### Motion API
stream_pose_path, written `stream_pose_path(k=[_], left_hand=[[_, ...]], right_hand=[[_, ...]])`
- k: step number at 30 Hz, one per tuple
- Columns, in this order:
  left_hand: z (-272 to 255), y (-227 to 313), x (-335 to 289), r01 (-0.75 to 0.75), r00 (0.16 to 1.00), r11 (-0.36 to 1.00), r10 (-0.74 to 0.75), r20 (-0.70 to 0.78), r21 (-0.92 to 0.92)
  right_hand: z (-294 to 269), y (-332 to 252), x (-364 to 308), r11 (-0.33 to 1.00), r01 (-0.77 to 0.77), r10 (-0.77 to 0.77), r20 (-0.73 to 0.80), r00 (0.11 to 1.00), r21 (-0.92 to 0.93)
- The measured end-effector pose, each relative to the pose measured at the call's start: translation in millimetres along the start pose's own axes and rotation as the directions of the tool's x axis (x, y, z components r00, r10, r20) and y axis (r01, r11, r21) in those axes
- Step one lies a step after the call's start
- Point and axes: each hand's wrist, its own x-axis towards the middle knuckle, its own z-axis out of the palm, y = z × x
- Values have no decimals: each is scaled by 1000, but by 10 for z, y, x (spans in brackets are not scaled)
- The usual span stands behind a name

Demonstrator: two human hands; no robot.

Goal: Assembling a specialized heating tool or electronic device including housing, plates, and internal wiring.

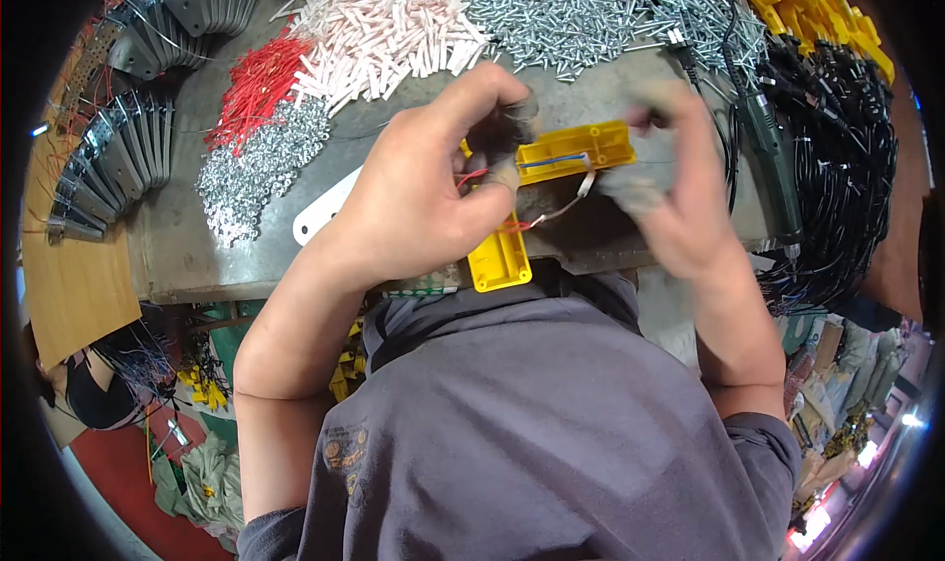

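We inspected the grey metal-topped table [610,89] and found the work at the middle of its near edge. A shallow yellow plastic housing half [612,148], oblong and ribbed inside, lay slantwise between the two hands. A second, smaller yellow plastic tray-shaped piece [500,264] stood just short of the near edge, its open side up. Thin red, white and blue insulated wires [556,160] ran along the first piece and looped down toward the second.

We noted the left hand [453,162] at the left end of the housing half, its fingers and thumb curled close about the red wires. The fingertips were partly hidden, and we could not tell what that grip had hold of. The right hand [684,182] was blurred; its grip was wide, thumb and forefinger well apart, with nothing seen between them.

We recorded a flat white round-ended strip [323,209] beside the left forearm. Toward the far edge lay heaps of slender whitish pieces [384,34] and silver metal screws [551,25]. A dark pistol-less, straight-bodied power driver [770,157] and coiled black cables [832,197] lay by the right edge.
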Motion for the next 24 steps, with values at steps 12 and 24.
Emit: stream_pose_path(k=[12,24], left_hand=[[-28,35,-69,135,991,989,-134,11,-59],[-742,-218,-253,116,986,792,-18,-166,600]], right_hand=[[-243,87,-284,896,-436,412,208,887,84],[-720,-1004,83,866,232,-75,343,936,-444]])
